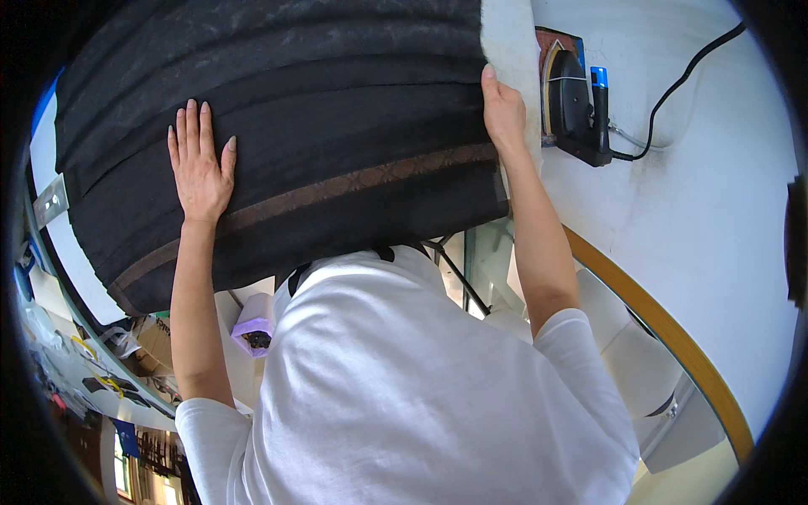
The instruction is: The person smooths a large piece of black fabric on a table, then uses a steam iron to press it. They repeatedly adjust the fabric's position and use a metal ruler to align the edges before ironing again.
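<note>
Black fabric (353,113) with a brown patterned band (353,180) near its lower edge is spread over a work surface in front of me. My left hand (202,167) lies flat on the fabric, palm down, just above the band, fingers pointing away and thumb apart; nothing is held in it. At the right edge of the cloth is my right hand (505,110), its thumb pointing away along the edge. Its fingers are curled, partly hidden, and whether they pinch the cloth is unclear. A black electric iron (571,101) rests on a pad right of that hand.
A black cord (669,95) curves up from the iron over the white tabletop (707,208). A metal plate (52,202) touches the fabric's left edge. Below are a wood-coloured table edge (656,322), a bin with a lilac liner (252,331) and a cardboard box (154,344).
</note>
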The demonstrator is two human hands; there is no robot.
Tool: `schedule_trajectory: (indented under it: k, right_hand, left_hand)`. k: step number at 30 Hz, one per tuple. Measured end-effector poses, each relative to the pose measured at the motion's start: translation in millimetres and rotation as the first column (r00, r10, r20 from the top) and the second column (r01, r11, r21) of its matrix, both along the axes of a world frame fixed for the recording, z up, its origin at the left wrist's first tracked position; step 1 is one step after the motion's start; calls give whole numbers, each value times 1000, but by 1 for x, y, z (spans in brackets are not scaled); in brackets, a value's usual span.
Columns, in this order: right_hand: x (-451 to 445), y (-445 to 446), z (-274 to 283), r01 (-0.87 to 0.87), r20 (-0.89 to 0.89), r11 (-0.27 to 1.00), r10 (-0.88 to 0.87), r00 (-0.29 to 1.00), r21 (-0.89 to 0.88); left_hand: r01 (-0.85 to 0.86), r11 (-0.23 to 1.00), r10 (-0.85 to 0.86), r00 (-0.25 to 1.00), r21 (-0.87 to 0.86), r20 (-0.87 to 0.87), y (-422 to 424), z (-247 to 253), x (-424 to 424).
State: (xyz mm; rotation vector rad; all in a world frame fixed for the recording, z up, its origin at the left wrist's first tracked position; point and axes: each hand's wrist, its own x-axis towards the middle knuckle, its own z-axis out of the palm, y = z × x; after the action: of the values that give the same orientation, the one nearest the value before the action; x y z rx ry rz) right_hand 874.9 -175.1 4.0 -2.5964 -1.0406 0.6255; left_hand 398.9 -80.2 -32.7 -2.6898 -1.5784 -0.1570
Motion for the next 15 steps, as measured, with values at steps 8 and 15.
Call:
schedule_trajectory:
  k: [8,15]
  right_hand:
    - [-13,5,-14,-74,237,993,51,970,89]
    - [-17,0,-27,-242,489,970,201,849,22]
  left_hand:
    - [-11,999,12,1000,-41,14,0,8,3]
    - [-21,999,21,1000,-48,8,-2,9,4]
